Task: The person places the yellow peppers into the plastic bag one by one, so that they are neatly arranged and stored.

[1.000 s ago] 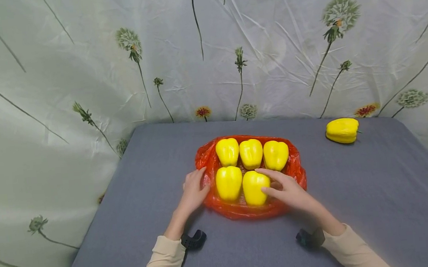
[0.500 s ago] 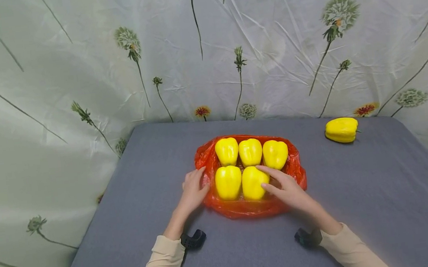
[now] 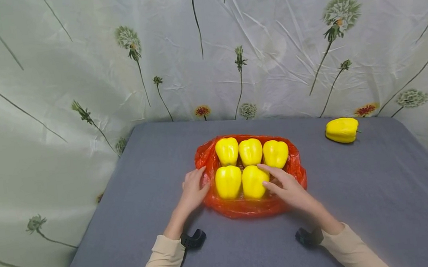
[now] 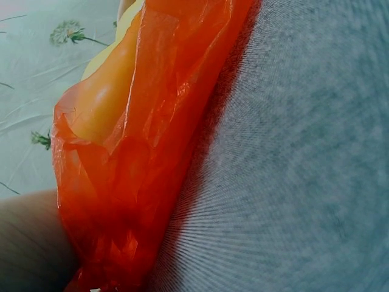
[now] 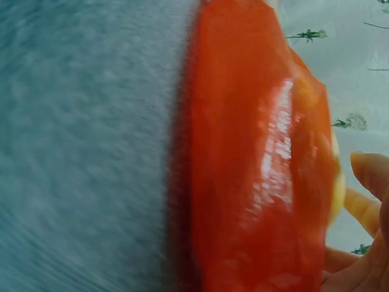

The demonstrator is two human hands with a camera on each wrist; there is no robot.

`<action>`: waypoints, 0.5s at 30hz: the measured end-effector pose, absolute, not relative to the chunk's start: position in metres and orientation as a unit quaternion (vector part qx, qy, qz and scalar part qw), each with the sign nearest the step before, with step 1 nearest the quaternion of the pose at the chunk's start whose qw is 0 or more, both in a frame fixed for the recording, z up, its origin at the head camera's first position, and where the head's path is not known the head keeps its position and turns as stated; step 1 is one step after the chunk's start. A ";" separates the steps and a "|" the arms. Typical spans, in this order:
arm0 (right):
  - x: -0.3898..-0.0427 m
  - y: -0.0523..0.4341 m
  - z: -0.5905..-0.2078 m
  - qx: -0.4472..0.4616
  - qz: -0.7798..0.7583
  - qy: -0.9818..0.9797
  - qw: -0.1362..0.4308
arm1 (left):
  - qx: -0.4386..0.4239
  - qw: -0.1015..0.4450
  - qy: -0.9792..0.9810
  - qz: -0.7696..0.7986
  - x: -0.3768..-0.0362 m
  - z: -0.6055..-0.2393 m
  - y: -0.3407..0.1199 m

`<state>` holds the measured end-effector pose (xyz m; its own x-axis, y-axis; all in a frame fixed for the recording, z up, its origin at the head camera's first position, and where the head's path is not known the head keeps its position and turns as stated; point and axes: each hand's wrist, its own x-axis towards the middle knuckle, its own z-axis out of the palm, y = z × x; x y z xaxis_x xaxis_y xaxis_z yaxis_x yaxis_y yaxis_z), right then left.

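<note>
An orange-red plastic bag (image 3: 245, 207) lies open on the grey table (image 3: 360, 187) with several yellow bell peppers in it. My left hand (image 3: 196, 186) rests with relaxed fingers on the bag's left edge, beside the front left pepper (image 3: 228, 181). My right hand (image 3: 277, 180) touches the right side of the front right pepper (image 3: 253, 181) with straight fingers. The left wrist view shows the crumpled bag (image 4: 140, 152) close up, with yellow showing through it. In the right wrist view the bag (image 5: 249, 170) fills the middle and my fingertips (image 5: 368, 173) show at the right.
One more yellow pepper (image 3: 342, 130) lies on its side at the table's back right. A pale floral curtain (image 3: 75, 78) hangs behind and to the left of the table. Bare grey cloth lies around the bag.
The front right pepper has shifted a little away from me, up against the back row, with my right hand following it. My left hand has stayed put.
</note>
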<state>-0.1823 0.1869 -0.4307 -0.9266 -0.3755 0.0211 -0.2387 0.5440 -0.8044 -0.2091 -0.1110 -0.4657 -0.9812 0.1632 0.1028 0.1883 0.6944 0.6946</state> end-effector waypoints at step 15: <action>-0.181 0.214 -0.407 -0.182 -0.390 0.903 0.012 | -0.098 0.018 -0.920 -0.378 -0.210 -0.469 -0.111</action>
<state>-0.1812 0.2144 -0.4071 -0.9337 -0.3376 0.1195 -0.3185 0.6302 -0.7082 -0.2100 -0.1113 -0.4690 -0.9803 0.1658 0.1076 0.1935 0.6951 0.6923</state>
